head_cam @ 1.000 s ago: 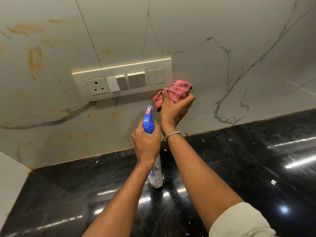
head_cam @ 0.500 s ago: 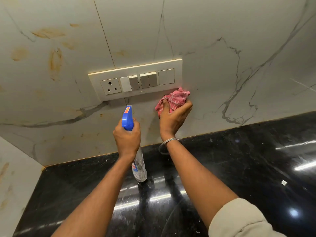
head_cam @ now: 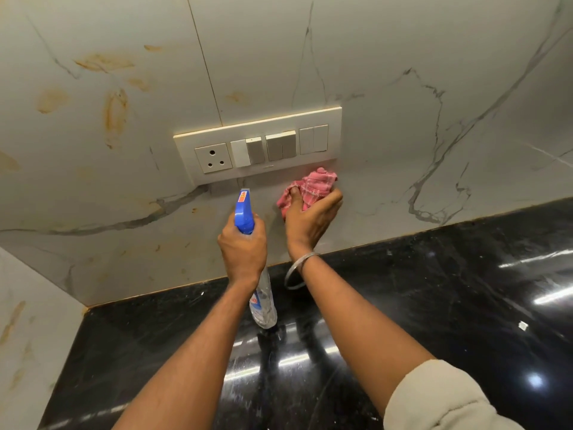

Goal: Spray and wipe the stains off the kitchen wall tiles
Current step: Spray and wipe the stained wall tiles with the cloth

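Left hand, arm extended, grips a blue-headed spray bottle aimed at the stained wall tiles. Right hand presses a crumpled pink checked cloth below the switch panel. Bottle label unreadable.

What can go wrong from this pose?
1. The spray bottle in the left hand points just under the switch panel; mist could reach the socket.
2. The right hand presses the cloth at the panel's lower edge, far from the orange stains at upper left, which may get missed.
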